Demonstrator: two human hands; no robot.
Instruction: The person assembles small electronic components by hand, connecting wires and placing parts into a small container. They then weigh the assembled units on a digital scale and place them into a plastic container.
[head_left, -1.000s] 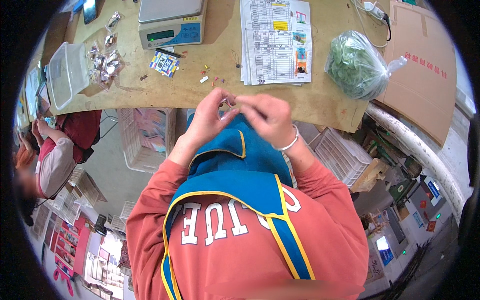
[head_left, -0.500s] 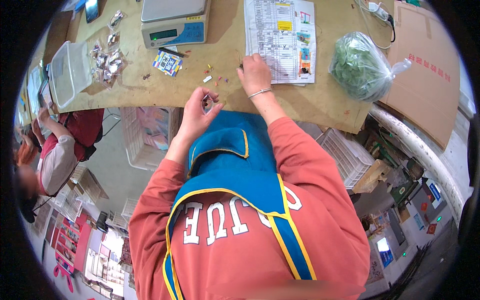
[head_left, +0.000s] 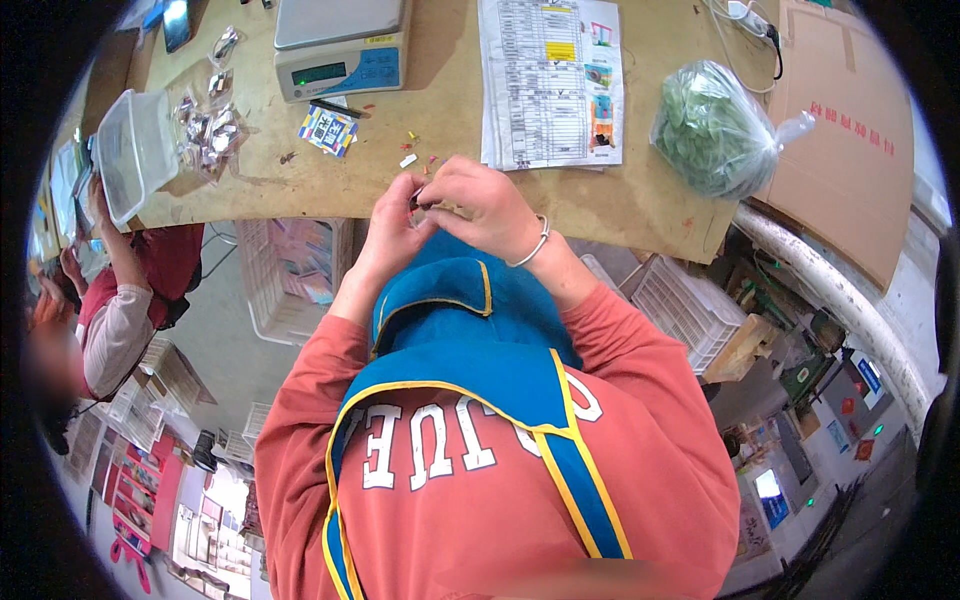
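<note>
My left hand [head_left: 388,228] and my right hand [head_left: 482,205] meet fingertip to fingertip over the front edge of the wooden table [head_left: 640,205]. Between the fingertips they pinch a small dark part [head_left: 421,200], too small to make out. There is a thin bracelet on my right wrist. Several tiny red, yellow and white bits [head_left: 415,152] lie on the table just beyond my hands. Below the hands I see my own red sweatshirt with its blue hood.
A digital scale [head_left: 340,45], a colourful card [head_left: 328,128], printed sheets [head_left: 550,80] and a bag of green pieces [head_left: 715,130] lie on the table. A clear plastic box [head_left: 135,150] and small clear packets [head_left: 205,125] sit left. Another person [head_left: 115,300] sits at the left. White crates [head_left: 295,275] stand under the table.
Half a second ago my right hand was reaching out onto the table beside the printed sheets. It has come back and now meets my left hand at the table edge.
</note>
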